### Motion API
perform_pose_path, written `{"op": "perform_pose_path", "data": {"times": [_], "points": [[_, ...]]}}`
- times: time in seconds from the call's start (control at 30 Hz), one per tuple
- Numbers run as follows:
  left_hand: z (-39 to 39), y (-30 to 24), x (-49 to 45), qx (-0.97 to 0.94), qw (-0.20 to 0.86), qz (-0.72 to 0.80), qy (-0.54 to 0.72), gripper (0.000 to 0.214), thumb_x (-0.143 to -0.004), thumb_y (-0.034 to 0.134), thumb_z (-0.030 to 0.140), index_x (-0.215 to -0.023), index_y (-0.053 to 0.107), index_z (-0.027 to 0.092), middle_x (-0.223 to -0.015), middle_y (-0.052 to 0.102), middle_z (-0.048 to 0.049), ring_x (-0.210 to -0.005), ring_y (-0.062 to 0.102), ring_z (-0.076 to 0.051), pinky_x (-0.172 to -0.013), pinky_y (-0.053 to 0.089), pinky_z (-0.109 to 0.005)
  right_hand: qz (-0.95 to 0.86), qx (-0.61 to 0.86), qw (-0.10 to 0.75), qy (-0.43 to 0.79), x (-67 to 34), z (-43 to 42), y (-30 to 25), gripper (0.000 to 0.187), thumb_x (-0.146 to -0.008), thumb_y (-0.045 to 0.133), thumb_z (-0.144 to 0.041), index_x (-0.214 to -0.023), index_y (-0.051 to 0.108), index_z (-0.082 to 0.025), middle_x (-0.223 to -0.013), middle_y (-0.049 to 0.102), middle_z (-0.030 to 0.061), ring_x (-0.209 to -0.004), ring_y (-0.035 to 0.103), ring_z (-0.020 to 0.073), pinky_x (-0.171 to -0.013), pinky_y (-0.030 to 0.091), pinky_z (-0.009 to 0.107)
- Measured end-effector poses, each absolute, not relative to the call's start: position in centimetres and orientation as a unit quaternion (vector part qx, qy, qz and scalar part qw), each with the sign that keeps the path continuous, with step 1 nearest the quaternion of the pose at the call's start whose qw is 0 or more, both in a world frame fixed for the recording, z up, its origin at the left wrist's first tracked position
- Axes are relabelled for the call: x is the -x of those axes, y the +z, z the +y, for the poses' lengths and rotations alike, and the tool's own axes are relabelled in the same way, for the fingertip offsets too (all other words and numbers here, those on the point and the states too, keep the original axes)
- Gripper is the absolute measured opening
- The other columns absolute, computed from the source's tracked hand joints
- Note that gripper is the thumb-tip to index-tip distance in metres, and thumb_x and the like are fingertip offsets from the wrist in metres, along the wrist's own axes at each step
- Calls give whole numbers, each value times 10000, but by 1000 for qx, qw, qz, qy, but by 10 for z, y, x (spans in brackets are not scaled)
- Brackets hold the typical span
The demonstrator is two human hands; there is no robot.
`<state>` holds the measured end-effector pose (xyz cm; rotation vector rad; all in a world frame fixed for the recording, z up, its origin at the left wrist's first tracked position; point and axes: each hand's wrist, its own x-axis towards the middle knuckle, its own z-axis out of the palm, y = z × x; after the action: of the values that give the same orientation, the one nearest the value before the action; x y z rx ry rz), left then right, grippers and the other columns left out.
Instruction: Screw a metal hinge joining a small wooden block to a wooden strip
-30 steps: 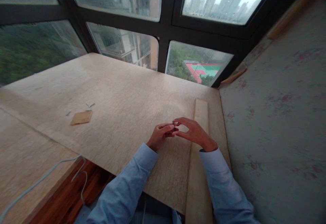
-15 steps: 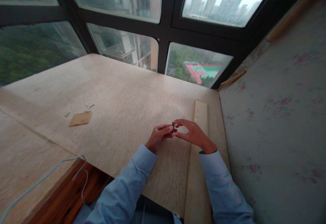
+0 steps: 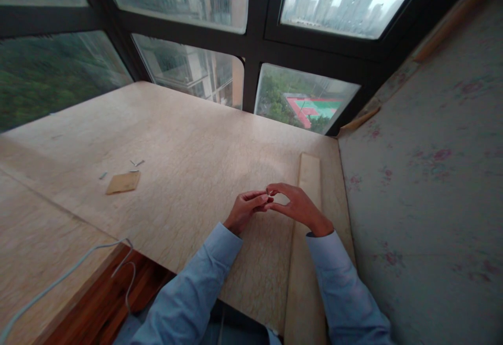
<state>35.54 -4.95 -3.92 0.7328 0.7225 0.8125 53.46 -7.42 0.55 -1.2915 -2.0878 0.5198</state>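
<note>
Above the pale marble-patterned surface (image 3: 184, 151), both hands meet at the fingertips. My left hand (image 3: 244, 210) is closed, its thumb and fingers pinching a small dark metal piece (image 3: 268, 193). Only a sliver of that piece shows; the fingers cover the rest, so its kind is unclear. My right hand (image 3: 301, 208) comes from the other side, thumb and forefinger curved into a loop, with the tips at the same piece. To the left lie a flat brown square (image 3: 123, 183), thin metal bits (image 3: 137, 163) and a tiny greyish piece (image 3: 102, 176).
A long pale raised strip (image 3: 308, 177) runs beneath my right forearm, beside the flowered wall (image 3: 416, 193). Dark-framed windows (image 3: 251, 46) border the far edge. At lower left, a pale cable (image 3: 58, 279) trails over the edge near reddish-brown wood (image 3: 106, 292).
The small metal piece stood upright and visible between the fingertips before; now it is turned and mostly hidden. Both hands stay in nearly the same place.
</note>
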Motion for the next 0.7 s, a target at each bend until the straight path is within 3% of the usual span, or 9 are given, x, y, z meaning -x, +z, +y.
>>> {"op": "perform_pose_path", "data": {"times": [0.23, 0.6, 0.7], "points": [[-51, -33, -354, -333, 795, 335, 380, 362, -632, 832, 369, -902, 767, 138, -913, 744, -128, -816, 689, -194, -700, 521, -274, -796, 475, 322, 193, -536, -75, 7, 422, -811, 695, -436, -1178, 605, -248, -1028, 717, 68, -871, 694, 198, -811, 549, 354], [-50, -37, -354, -347, 790, 336, 377, 362, -645, 827, 375, -929, 771, 157, -1046, 730, -133, -900, 686, -204, -696, 511, -252, -799, 480, 319, 173, -532, -74, 2, 364, -823, 694, -414, -1139, 621, -247, -1000, 719, 60, -883, 688, 203, -814, 543, 353], [-51, -36, -354, -348, 790, 338, 376, 366, -643, 831, 383, -925, 774, 157, -1000, 739, -124, -862, 684, -186, -687, 505, -242, -802, 474, 323, 169, -530, -73, 3, 324, -833, 684, -414, -1096, 641, -232, -962, 724, 61, -862, 687, 201, -799, 540, 346]]}}
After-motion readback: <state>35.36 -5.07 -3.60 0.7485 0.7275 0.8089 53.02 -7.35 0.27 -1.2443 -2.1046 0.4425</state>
